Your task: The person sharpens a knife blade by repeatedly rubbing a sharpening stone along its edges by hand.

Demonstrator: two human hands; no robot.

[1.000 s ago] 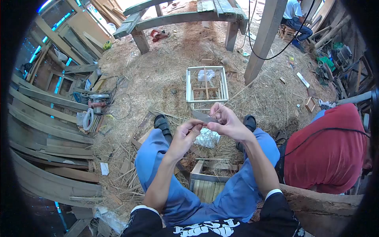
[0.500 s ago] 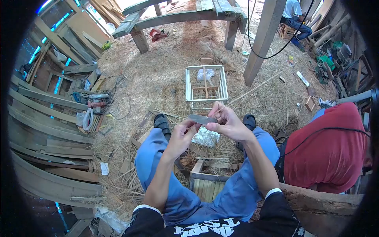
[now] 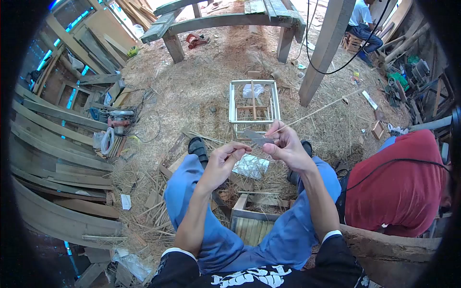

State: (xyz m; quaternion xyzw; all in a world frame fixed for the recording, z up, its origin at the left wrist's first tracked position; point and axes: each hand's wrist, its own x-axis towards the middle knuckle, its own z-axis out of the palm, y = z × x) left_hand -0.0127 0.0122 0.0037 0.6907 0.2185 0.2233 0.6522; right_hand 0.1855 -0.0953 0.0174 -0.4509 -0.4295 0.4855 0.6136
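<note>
My right hand (image 3: pixel 289 150) is closed on a flat grey blade-like piece (image 3: pixel 258 138), which points left from the thumb and fingers. A long thin wooden strip (image 3: pixel 321 109) passes through the same hand and slants up to the right. My left hand (image 3: pixel 222 163) is closed in a pinch just left of the blade, at what looks like the strip's near end; the fingertips hide most of that end. Both hands are held above my lap. Beyond them on the floor stands a small pale wooden frame (image 3: pixel 232 103) with a plastic bag inside.
Between my legs is a wooden box-like piece (image 3: pixel 240 201). A person in a red shirt (image 3: pixel 398 187) is close on my right. A post (image 3: pixel 324 53) and workbench (image 3: pixel 230 20) stand ahead. A circular saw (image 3: pixel 120 120) and stacked boards (image 3: pixel 62 156) lie left. Shavings cover the floor.
My hands have moved slightly apart. The blade has tilted and come away from the left fingertips, staying in my right hand. The view has shifted a little.
</note>
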